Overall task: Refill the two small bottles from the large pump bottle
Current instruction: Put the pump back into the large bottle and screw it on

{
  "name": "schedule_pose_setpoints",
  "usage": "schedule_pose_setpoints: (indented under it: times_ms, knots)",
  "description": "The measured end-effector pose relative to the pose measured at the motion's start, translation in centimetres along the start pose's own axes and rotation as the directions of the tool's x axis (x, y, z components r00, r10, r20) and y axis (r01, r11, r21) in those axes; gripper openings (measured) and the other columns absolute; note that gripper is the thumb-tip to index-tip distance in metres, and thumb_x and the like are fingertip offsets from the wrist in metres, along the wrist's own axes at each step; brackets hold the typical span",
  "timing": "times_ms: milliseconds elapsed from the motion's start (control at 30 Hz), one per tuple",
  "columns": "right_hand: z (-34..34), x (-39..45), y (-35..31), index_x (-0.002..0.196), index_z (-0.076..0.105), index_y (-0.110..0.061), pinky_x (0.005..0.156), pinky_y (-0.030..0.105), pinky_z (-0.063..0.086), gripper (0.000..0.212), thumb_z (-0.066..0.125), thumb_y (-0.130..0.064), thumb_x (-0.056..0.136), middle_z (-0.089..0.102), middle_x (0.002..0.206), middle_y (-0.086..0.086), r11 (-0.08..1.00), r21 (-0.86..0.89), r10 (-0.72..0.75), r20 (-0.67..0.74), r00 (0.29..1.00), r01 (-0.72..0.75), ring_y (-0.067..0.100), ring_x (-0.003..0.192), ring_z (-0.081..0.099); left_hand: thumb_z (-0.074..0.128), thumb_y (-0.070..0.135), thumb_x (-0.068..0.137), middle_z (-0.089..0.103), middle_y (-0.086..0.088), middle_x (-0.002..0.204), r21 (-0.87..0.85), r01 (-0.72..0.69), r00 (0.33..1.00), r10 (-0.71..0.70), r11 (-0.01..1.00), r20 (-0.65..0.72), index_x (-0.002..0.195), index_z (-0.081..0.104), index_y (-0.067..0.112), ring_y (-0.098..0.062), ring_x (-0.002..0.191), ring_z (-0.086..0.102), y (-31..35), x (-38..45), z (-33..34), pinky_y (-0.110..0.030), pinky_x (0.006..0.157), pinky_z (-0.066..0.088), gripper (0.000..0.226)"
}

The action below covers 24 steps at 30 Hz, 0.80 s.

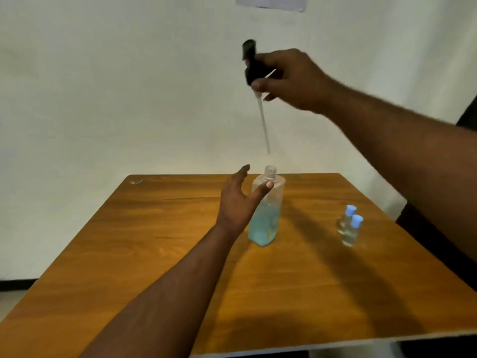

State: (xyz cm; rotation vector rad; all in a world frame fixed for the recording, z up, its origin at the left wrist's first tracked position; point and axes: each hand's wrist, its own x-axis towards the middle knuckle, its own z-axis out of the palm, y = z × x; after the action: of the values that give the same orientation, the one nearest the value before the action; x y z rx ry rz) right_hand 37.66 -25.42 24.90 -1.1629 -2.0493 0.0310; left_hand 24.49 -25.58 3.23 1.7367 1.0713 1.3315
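A clear large bottle (265, 218) stands upright near the middle of the wooden table (154, 241), about half full of blue-green liquid, its threaded neck uncapped. My left hand (238, 200) is at its left side, thumb touching the bottle's shoulder, fingers spread and straight. My right hand (289, 78) grips the black pump head (251, 65) high above the bottle; the pump's clear dip tube (263, 125) hangs down, its tip just above the neck. Two small clear bottles (348, 227) with light-blue caps stand close together at the right of the table.
A white wall rises behind the table, with a sheet of paper (271, 2) at the top. A small shiny object (136, 181) lies at the table's far left corner. A dark shape (464, 120), possibly a chair, sits beyond the right edge.
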Motion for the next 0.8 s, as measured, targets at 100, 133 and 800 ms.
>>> schedule_pose_setpoints:
  times_ms: [100, 133, 800]
  knots:
    - [-3.3, -0.9, 1.1, 0.117, 0.061, 0.000, 0.083, 0.038, 0.058, 0.027, 0.058, -0.008, 0.092, 0.065, 0.103, 0.017, 0.977, 0.207, 0.066, -0.046, 0.997, -0.055, 0.021, 0.089, 0.068, 0.074, 0.056, 0.076, 0.039, 0.003, 0.152, 0.029, -0.022, 0.999, 0.020, 0.999, 0.038, 0.148, 0.036, 0.027, -0.014, 0.138, 0.036, 1.2, 1.7, 1.5, -0.033, 0.108, 0.036, 0.087]
    - [-3.8, -1.3, 1.5, 0.118, 0.060, 0.001, 0.084, 0.037, 0.057, 0.026, 0.057, -0.006, 0.093, 0.063, 0.103, 0.016, 0.961, 0.269, 0.081, -0.056, 0.995, -0.063, 0.021, 0.089, 0.067, 0.074, 0.055, 0.075, 0.039, 0.002, 0.152, 0.032, -0.028, 0.999, 0.026, 0.999, 0.041, 0.149, 0.035, 0.027, -0.014, 0.138, 0.037, 1.4, 2.2, 1.8, -0.033, 0.108, 0.036, 0.088]
    - [-3.8, -2.7, 5.9, 0.117, 0.060, -0.004, 0.081, 0.039, 0.058, 0.025, 0.057, -0.003, 0.092, 0.066, 0.098, 0.009, 0.840, 0.536, 0.211, -0.175, 0.962, -0.087, 0.033, 0.090, 0.062, 0.080, 0.032, 0.078, 0.061, 0.004, 0.120, -0.246, 0.022, 0.998, -0.035, 0.969, -0.050, 0.146, 0.033, 0.033, -0.011, 0.110, 0.061, -2.1, 3.4, 5.5, -0.028, 0.090, 0.053, 0.083]
